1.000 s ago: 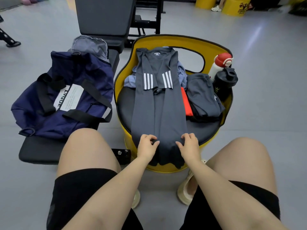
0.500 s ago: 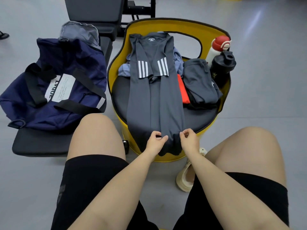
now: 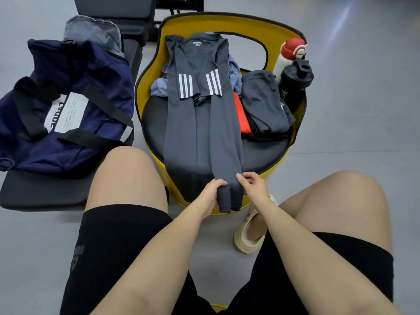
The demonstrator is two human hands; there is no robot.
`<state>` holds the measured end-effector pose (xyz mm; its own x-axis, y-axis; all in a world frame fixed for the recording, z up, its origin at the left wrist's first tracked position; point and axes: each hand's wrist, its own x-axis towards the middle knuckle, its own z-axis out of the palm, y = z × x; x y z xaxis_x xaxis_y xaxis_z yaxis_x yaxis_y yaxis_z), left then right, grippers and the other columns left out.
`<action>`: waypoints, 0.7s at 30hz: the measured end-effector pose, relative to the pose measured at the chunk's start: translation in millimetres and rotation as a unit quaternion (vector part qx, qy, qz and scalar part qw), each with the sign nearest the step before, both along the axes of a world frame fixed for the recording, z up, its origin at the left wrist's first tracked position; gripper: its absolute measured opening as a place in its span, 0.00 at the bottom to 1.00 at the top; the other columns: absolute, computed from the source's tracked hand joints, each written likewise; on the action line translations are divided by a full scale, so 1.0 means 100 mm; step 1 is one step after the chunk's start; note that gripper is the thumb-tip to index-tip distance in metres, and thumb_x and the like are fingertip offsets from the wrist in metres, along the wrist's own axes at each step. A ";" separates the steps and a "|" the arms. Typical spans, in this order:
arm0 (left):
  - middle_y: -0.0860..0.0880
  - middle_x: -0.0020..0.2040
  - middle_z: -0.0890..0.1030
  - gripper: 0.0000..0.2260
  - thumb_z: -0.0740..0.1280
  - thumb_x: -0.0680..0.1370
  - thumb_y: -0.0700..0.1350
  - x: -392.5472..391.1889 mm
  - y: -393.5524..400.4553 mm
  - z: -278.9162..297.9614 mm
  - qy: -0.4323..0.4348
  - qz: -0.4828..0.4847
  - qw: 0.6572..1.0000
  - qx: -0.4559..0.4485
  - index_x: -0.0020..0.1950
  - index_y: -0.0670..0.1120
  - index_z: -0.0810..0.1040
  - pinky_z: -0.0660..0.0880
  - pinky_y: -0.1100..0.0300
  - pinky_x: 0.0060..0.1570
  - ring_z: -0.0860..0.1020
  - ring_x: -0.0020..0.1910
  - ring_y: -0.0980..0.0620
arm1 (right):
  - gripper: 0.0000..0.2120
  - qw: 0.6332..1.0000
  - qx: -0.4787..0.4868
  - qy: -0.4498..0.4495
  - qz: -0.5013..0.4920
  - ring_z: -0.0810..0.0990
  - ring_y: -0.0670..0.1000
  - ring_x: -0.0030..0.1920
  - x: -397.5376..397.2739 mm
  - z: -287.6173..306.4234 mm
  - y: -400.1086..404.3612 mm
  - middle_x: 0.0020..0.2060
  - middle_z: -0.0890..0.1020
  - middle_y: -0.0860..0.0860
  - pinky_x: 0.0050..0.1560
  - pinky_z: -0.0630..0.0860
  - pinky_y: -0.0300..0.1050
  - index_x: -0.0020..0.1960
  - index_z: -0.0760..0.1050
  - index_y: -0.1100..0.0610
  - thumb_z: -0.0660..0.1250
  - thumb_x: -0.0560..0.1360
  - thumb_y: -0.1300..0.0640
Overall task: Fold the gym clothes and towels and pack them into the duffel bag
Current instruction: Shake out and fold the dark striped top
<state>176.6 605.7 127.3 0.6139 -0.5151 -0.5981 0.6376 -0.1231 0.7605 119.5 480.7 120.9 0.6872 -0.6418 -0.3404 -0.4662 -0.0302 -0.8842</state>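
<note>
Both hands meet at the near hem of the grey shirt (image 3: 200,137), which lies lengthwise on the black seat of the yellow chair (image 3: 281,153) with its sides already folded in and its lower end hanging over the seat's front edge. The left hand (image 3: 210,194) grips the hanging hem with fingers curled round the cloth, and the right hand (image 3: 252,186) pinches the same hem just beside it. The fabric looks thin, light and limp, probably a little slick, so it should drape and slide rather than keep a crease; the hem corners seem the sound place to hold, kept level as the lower end is carried up toward the collar. Beyond the grip, the striped sleeves (image 3: 200,86) lie crossed on the chest. To the right of the grip, farther up the seat, an orange-red garment (image 3: 241,114) touches the shirt's edge, with a folded grey garment (image 3: 263,103) beside it, and pale blue cloth (image 3: 234,71) shows from under the shirt's far end; a wide fold could snag these. Behind them stand a black shaker bottle (image 3: 294,85) and a white bottle with a red cap (image 3: 287,55). Well to the left of the grip, the navy duffel bag (image 3: 66,110) rests on a black bench (image 3: 41,189), its mouth apparently open at the far end.
</note>
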 end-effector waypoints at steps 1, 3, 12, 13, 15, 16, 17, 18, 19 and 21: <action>0.45 0.61 0.77 0.15 0.62 0.79 0.43 -0.02 0.00 0.01 0.002 -0.003 1.000 -0.013 0.65 0.44 0.71 0.74 0.57 0.50 0.75 0.59 0.47 | 0.09 1.000 0.007 0.002 0.010 0.79 0.55 0.50 -0.01 -0.01 0.00 0.44 0.80 0.54 0.56 0.77 0.56 0.52 0.75 0.57 0.68 0.76 0.52; 0.46 0.61 0.77 0.16 0.62 0.79 0.41 -0.03 -0.02 0.01 0.011 -0.012 0.999 -0.029 0.67 0.45 0.70 0.74 0.58 0.48 0.75 0.58 0.48 | 0.10 1.000 0.023 -0.007 0.013 0.79 0.54 0.51 -0.04 0.00 -0.02 0.47 0.81 0.55 0.58 0.77 0.56 0.53 0.78 0.59 0.68 0.77 0.52; 0.44 0.61 0.78 0.15 0.60 0.79 0.37 -0.04 -0.11 -0.04 0.058 0.001 0.997 -0.044 0.66 0.43 0.71 0.73 0.51 0.58 0.76 0.60 0.44 | 0.09 0.988 0.153 -0.011 -0.023 0.78 0.54 0.52 -0.10 -0.01 -0.19 0.50 0.80 0.56 0.53 0.77 0.50 0.45 0.78 0.55 0.63 0.80 0.54; 0.45 0.62 0.78 0.14 0.60 0.80 0.38 -0.04 -0.11 -0.06 0.039 -0.008 0.999 -0.017 0.66 0.43 0.71 0.73 0.51 0.58 0.76 0.61 0.44 | 0.09 0.990 0.135 -0.005 -0.032 0.78 0.55 0.53 -0.09 -0.03 -0.21 0.49 0.80 0.56 0.57 0.76 0.55 0.44 0.77 0.54 0.63 0.80 0.52; 0.46 0.62 0.78 0.14 0.62 0.81 0.42 -0.03 -0.09 -0.14 0.004 -0.020 0.999 0.041 0.66 0.43 0.72 0.74 0.52 0.58 0.76 0.61 0.44 | 0.09 0.995 0.079 0.023 -0.047 0.79 0.57 0.52 -0.09 -0.07 -0.25 0.47 0.81 0.55 0.60 0.76 0.57 0.43 0.77 0.54 0.65 0.78 0.49; 0.46 0.62 0.78 0.14 0.63 0.80 0.43 -0.02 -0.08 -0.19 -0.008 -0.020 0.998 0.066 0.66 0.42 0.72 0.75 0.52 0.58 0.76 0.61 0.45 | 0.09 0.996 0.057 0.032 -0.054 0.79 0.57 0.49 -0.09 -0.08 -0.26 0.43 0.81 0.54 0.57 0.77 0.55 0.43 0.77 0.55 0.67 0.77 0.50; 0.45 0.61 0.78 0.14 0.64 0.80 0.43 -0.01 -0.05 -0.24 -0.018 -0.018 0.996 0.088 0.65 0.41 0.73 0.76 0.51 0.58 0.77 0.60 0.45 | 0.08 0.997 0.044 0.027 -0.060 0.79 0.56 0.46 -0.10 -0.09 -0.27 0.39 0.80 0.53 0.53 0.78 0.52 0.42 0.76 0.56 0.68 0.77 0.52; 0.44 0.60 0.79 0.13 0.64 0.80 0.43 0.00 -0.03 -0.29 -0.025 -0.015 0.994 0.104 0.63 0.41 0.74 0.76 0.50 0.59 0.77 0.59 0.45 | 0.08 0.997 0.042 0.013 -0.063 0.79 0.55 0.43 -0.11 -0.08 -0.27 0.36 0.79 0.52 0.48 0.79 0.47 0.41 0.76 0.57 0.68 0.76 0.56; 0.43 0.60 0.79 0.11 0.65 0.79 0.42 0.00 -0.01 -0.33 -0.032 -0.014 0.993 0.113 0.60 0.41 0.75 0.76 0.49 0.59 0.78 0.58 0.45 | 0.07 0.997 0.044 -0.001 -0.062 0.78 0.54 0.41 -0.12 -0.08 -0.27 0.34 0.79 0.52 0.43 0.79 0.41 0.41 0.75 0.58 0.69 0.76 0.59; 0.43 0.59 0.80 0.09 0.66 0.79 0.42 0.01 0.03 -0.36 -0.053 -0.033 0.990 0.125 0.58 0.42 0.76 0.75 0.49 0.60 0.78 0.58 0.45 | 0.05 0.999 0.036 -0.008 -0.034 0.78 0.52 0.40 -0.13 -0.08 -0.26 0.36 0.79 0.52 0.40 0.77 0.36 0.44 0.75 0.60 0.70 0.75 0.59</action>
